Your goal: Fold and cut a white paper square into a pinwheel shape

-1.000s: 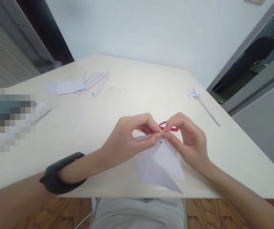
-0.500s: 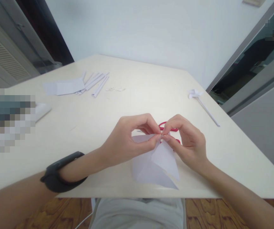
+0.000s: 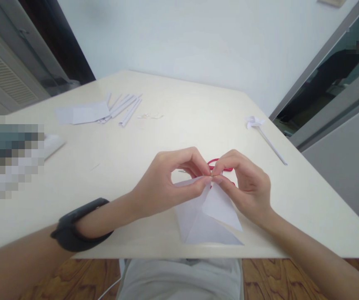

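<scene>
A thin white sheet of paper (image 3: 198,227) with slits cut in from its edge hangs over the table's front part, its upper part pinched between my fingers. My left hand (image 3: 176,179), with a dark band on its wrist, is closed on it with thumb and forefinger. Right up against those fingertips, my right hand (image 3: 244,179) pinches at the same spot, where the paper's tip is mostly covered by fingers. Just behind the hands lie scissors with red handles (image 3: 213,162), partly hidden by hands and paper.
A paper pinwheel on a rolled stick (image 3: 271,143) lies at the right. Toward the back left are several rolled paper sticks (image 3: 126,109), paper sheets (image 3: 88,113) and small scraps (image 3: 150,116). A blurred-out item (image 3: 7,162) sits at the left edge. A person (image 3: 326,83) is beyond the doorway.
The hanging paper has swung and turned slightly, its lower corner moving right and a crease now showing. Both hands keep their pinch almost in place.
</scene>
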Demonstrator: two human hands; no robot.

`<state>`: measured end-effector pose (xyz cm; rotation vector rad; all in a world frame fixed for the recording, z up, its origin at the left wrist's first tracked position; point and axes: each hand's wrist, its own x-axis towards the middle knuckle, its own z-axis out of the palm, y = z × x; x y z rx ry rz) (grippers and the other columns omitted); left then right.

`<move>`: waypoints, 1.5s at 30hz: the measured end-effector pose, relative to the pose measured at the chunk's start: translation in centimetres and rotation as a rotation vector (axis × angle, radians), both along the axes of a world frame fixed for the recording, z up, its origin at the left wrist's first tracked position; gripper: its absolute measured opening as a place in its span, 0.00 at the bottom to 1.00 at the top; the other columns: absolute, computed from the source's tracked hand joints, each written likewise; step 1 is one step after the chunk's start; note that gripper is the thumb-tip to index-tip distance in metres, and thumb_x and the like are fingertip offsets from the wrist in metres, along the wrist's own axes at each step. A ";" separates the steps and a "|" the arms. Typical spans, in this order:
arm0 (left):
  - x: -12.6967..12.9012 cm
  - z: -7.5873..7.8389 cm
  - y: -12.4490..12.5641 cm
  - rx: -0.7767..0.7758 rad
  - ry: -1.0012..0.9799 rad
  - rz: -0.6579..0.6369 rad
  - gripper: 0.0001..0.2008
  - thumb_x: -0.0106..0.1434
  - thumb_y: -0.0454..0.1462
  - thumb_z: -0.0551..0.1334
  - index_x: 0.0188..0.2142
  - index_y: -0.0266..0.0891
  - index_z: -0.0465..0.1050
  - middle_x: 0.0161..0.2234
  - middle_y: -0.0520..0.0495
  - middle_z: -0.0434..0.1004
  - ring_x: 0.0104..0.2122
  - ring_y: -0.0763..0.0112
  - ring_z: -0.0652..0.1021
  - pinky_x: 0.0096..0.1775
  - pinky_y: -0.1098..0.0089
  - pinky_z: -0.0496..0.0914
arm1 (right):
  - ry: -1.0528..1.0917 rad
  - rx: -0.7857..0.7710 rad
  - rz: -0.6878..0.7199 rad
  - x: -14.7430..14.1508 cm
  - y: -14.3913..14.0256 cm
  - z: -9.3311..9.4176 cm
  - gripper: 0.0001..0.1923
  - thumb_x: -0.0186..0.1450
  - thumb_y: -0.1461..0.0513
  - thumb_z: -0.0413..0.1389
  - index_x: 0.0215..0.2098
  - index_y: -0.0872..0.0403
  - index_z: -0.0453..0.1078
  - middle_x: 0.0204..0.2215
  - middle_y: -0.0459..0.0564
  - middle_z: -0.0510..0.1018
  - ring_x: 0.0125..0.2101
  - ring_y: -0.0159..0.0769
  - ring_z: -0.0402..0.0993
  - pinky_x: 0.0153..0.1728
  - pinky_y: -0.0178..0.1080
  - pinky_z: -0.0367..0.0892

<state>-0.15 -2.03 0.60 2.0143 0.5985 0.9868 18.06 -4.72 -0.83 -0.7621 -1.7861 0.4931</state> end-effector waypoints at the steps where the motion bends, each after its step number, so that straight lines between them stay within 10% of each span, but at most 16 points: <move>1: 0.0 0.0 0.0 -0.010 0.001 -0.010 0.02 0.59 0.33 0.61 0.34 0.36 0.69 0.32 0.50 0.74 0.33 0.74 0.75 0.38 0.72 0.71 | 0.006 -0.002 -0.003 0.0 0.0 0.0 0.03 0.61 0.67 0.57 0.32 0.53 0.70 0.28 0.47 0.73 0.32 0.36 0.69 0.33 0.41 0.64; 21: 0.3 0.7 0.3 -0.627 -0.158 -0.274 0.06 0.56 0.29 0.64 0.27 0.37 0.69 0.28 0.53 0.75 0.30 0.76 0.77 0.33 0.76 0.72 | 0.132 -0.162 0.308 0.5 0.7 0.3 0.03 0.60 0.66 0.59 0.34 0.53 0.72 0.29 0.47 0.73 0.31 0.33 0.68 0.33 0.38 0.66; 45: 0.3 0.4 0.5 -0.523 -0.082 -0.367 0.03 0.58 0.31 0.63 0.31 0.36 0.68 0.30 0.50 0.73 0.34 0.74 0.74 0.39 0.71 0.69 | 0.240 -0.300 0.444 0.3 1.0 0.2 0.03 0.59 0.68 0.60 0.30 0.55 0.72 0.28 0.45 0.71 0.31 0.31 0.68 0.33 0.37 0.64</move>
